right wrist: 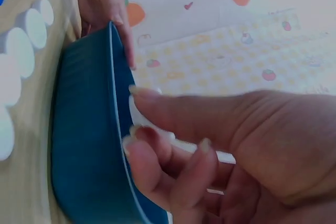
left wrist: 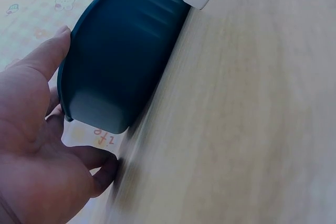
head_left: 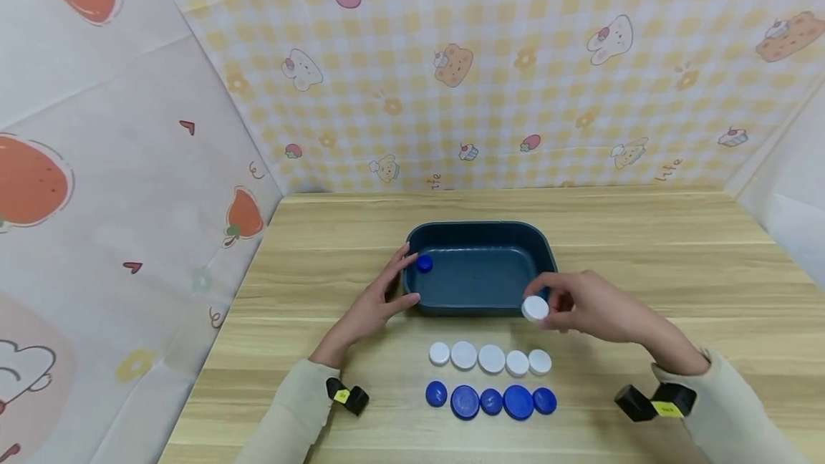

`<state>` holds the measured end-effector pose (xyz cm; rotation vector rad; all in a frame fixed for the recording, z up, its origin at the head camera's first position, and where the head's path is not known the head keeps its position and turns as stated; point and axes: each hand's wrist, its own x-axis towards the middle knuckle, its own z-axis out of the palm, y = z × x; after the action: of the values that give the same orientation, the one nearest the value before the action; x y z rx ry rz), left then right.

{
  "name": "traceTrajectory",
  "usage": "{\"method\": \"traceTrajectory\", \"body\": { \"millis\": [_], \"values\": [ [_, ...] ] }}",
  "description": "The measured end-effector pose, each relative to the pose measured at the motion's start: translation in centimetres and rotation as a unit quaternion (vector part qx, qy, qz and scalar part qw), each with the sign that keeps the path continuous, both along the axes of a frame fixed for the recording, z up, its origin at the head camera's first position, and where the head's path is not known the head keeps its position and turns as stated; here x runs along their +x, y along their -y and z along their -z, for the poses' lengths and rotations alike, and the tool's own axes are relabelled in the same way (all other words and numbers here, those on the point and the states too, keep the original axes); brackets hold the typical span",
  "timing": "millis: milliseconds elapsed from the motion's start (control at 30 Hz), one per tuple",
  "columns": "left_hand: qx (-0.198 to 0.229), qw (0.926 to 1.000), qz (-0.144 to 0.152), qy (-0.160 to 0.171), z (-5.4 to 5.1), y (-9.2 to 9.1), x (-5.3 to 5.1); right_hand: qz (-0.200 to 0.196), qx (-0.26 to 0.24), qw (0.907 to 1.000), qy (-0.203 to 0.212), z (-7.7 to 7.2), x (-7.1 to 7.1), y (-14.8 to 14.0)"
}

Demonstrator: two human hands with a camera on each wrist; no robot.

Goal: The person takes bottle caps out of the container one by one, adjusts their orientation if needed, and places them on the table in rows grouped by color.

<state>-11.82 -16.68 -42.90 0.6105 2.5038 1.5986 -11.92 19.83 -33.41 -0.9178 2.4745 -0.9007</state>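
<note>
A dark teal basin (head_left: 480, 312) stands on the table. My left hand (head_left: 375, 302) spans its left end, thumb (left wrist: 48, 56) touching the rim and fingers spread. A small blue cap (head_left: 424, 263) lies inside the basin at its left end, by the fingertips. At the front right corner of the basin my right hand (head_left: 583, 303) pinches a white bottle cap (head_left: 535, 308) between thumb and fingers, at rim height. In the right wrist view the fingers partly hide this white cap (right wrist: 140, 113).
In front of the basin lies a row of several white caps (head_left: 492, 359). Nearer to me is a row of several blue caps (head_left: 465, 402), large and small. A patterned cloth (head_left: 490, 120) hangs behind the wooden table (head_left: 670, 249).
</note>
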Motion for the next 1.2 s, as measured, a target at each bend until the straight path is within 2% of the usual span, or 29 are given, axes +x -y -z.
{"method": "traceTrajectory", "body": {
  "millis": [233, 600, 867, 1200],
  "values": [
    [-0.008, 0.9999, -0.006, 0.003, 0.2, 0.0, 0.0, -0.014, -0.013, 0.9998, 0.006, 1.2, 1.6, -1.9],
    [-0.007, 0.9999, -0.006, 0.005, 0.3, 0.0, 0.0, -0.018, -0.03, 0.9993, 0.016, 3.1, 2.8, -3.0],
    [-0.008, 1.0, -0.004, -0.003, 0.5, 0.1, -0.1, -0.019, -0.038, 0.9979, 0.05, 4.5, 3.0, -4.1],
    [-0.009, 0.9999, -0.01, -0.007, 0.4, 0.0, -0.1, -0.026, -0.038, 0.9976, 0.052, 5.9, 2.8, -4.7]
  ]
}}
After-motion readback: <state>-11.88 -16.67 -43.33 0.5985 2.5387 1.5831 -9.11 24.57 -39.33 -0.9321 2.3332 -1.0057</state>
